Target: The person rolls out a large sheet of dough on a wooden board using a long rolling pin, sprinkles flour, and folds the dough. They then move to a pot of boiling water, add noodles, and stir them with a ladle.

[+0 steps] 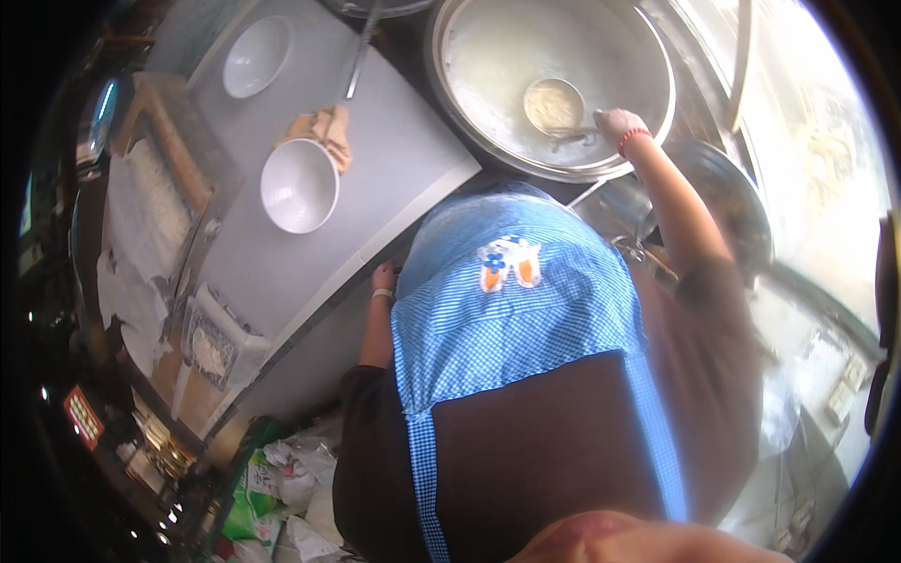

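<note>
My right hand (617,128), with a red beaded bracelet on the wrist, is closed on the handle of a round strainer ladle (554,107). Pale food, perhaps noodles, lies in the ladle. It is inside a large metal pot (654,84) of cloudy, steaming liquid. Down at my left side, beside the blue checked apron (521,317), is my left hand (385,274); its fingers are partly hidden, and whether it holds anything cannot be made out. A white bowl (300,186) stands on the grey counter (281,281), against a folded tan cloth (320,130).
Another white bowl (257,56) stands farther up the counter. A metal utensil (362,56) juts over its edge. On the left are a wooden-framed tray (169,141) and a clear plastic container (218,345). A large metal basin (732,204) is right of the pot. Plastic bags (303,464) lie below the counter.
</note>
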### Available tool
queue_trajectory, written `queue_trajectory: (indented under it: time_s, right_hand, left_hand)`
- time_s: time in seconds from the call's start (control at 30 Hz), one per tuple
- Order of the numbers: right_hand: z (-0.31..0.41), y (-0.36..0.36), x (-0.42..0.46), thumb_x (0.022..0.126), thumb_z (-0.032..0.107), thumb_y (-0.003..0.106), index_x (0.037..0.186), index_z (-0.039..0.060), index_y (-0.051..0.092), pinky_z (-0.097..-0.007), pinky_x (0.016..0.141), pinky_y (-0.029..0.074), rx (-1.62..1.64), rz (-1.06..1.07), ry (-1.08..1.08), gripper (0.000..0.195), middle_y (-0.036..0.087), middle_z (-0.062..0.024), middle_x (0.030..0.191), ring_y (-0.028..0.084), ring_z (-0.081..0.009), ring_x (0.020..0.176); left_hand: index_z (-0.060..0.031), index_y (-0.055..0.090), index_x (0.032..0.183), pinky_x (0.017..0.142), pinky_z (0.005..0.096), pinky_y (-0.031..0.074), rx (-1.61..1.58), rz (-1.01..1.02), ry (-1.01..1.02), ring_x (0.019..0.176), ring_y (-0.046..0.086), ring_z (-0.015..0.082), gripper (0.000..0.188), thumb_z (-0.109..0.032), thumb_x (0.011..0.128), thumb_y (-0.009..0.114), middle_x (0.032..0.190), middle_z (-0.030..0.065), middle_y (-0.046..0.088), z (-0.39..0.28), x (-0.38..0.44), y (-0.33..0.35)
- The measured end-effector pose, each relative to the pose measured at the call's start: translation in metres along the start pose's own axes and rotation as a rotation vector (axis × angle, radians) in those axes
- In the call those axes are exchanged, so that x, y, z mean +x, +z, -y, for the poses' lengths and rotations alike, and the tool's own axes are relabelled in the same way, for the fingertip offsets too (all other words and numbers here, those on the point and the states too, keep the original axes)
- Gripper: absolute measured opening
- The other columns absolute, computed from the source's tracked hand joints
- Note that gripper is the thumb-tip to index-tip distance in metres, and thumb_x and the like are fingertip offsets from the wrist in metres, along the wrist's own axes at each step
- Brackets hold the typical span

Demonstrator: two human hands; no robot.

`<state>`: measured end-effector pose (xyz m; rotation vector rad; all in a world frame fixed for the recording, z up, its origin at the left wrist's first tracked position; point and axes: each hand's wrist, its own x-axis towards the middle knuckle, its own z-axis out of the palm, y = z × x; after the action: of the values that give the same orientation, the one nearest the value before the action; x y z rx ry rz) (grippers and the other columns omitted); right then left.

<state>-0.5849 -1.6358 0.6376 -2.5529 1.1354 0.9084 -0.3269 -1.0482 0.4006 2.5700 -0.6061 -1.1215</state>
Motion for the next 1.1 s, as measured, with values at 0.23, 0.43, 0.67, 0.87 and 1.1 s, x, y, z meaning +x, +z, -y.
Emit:
queue_trajectory:
  time_s: [0.23,0.43,0.67,0.87,1.1]
  right_hand:
    - [-0.053,0.011,0.015,0.096,0.016,0.042,0.109,0.0069,0.066,-0.0443,0.082,0.054,-0.138,-0.159,0.069,0.029,0.069,-0.0174,0.102,0.067,-0.0327,0.097]
    - [-0.078,0.071,0.051,0.090,0.012,0.053,0.107,0.0051,0.065,-0.0419,0.080,0.054,0.192,-0.202,-0.093,0.022,0.069,-0.0194,0.096,0.067,-0.0353,0.095]
    - [-0.161,0.107,0.075,0.089,0.022,0.058,0.107,0.0141,0.067,-0.0404,0.085,0.053,0.470,-0.164,0.150,0.021,0.070,-0.0142,0.104,0.067,-0.0328,0.098]
    - [-0.218,0.144,0.054,0.087,0.017,0.056,0.112,0.0134,0.067,-0.0392,0.082,0.053,0.025,-0.244,-0.156,0.028,0.068,-0.0140,0.105,0.065,-0.0349,0.098]
    - [-0.126,0.089,-0.041,0.092,0.024,0.056,0.108,0.0101,0.065,-0.0449,0.080,0.050,0.581,-0.379,0.175,0.023,0.068,-0.0211,0.104,0.064,-0.0395,0.097]
  left_hand:
    - [-0.0054,0.071,0.103,0.058,0.0317,0.052,-0.684,-0.025,-0.360,0.067,0.065,0.0167,0.029,-0.028,0.095,0.055,0.081,0.0075,0.069,-0.045,-0.017,-0.016]
    - [-0.0028,0.068,0.101,0.054,0.0328,0.051,-0.528,-0.079,-0.314,0.067,0.067,0.0192,0.030,-0.027,0.095,0.052,0.086,0.0127,0.072,-0.028,-0.037,0.003]
    - [-0.0053,0.070,0.097,0.053,0.0330,0.050,-0.597,-0.110,-0.345,0.065,0.066,0.0199,0.028,-0.028,0.094,0.053,0.076,0.0122,0.071,-0.039,-0.046,0.006]
    - [-0.0042,0.069,0.088,0.072,0.0400,0.051,-0.500,-0.421,-0.155,0.073,0.067,0.0293,0.032,-0.033,0.090,0.057,0.076,0.0145,0.069,-0.105,-0.015,-0.060]
    - [-0.0025,0.060,0.075,0.063,0.0428,0.046,-0.220,-1.404,-0.062,0.065,0.057,0.0340,0.033,-0.027,0.096,0.052,0.072,0.0159,0.061,-0.096,-0.067,-0.344]
